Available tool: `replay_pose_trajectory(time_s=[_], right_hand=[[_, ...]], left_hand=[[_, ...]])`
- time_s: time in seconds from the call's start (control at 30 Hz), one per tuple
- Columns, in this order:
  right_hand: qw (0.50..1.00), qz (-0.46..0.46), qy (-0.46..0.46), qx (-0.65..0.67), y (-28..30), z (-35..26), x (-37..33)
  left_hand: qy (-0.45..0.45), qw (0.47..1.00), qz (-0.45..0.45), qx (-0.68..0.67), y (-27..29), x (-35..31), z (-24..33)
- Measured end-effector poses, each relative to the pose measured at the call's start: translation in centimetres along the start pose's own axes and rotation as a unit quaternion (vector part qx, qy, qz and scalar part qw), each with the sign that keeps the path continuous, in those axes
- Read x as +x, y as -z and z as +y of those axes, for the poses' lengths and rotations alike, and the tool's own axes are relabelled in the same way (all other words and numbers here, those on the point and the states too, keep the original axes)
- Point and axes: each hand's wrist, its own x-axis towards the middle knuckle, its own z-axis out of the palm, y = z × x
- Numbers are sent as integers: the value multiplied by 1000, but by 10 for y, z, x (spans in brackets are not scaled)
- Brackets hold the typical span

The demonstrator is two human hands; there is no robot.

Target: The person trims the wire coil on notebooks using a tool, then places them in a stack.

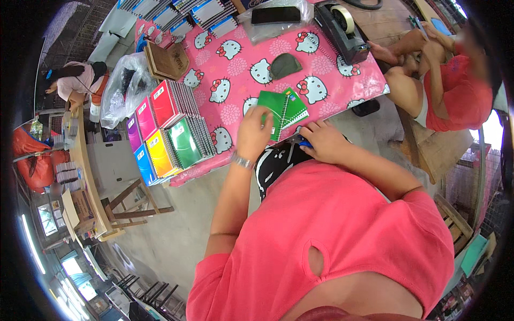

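Note:
A green spiral notebook (pixel 285 108) lies at the near edge of a table under a pink cartoon-cat cloth (pixel 241 69). My left hand (pixel 252 132), with a metal wristband, rests on the notebook's left side and holds it. My right hand (pixel 323 141) sits at the table edge just below the notebook, closed on a small tool with a blue handle (pixel 304 143), mostly hidden by the fingers.
Stacks of coloured spiral notebooks (pixel 166 128) lie at the table's left. A dark cloth pouch (pixel 284 65), a tape dispenser (pixel 342 29) and a bagged black phone (pixel 276 15) sit further back. Another person in red (pixel 455 85) sits at the right. A person (pixel 80 80) is far left.

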Motion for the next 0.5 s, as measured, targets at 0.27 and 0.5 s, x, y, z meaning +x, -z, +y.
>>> replay_pose_trajectory(time_s=[0.27,0.5], right_hand=[[998,40,9,-50,-10,-10,13],[990,63,39,-117,-1,-15,17]], left_hand=[[403,824,-68,-393,-21,-81,-19],[368,709,-14,-602,-49,-78,-26]])
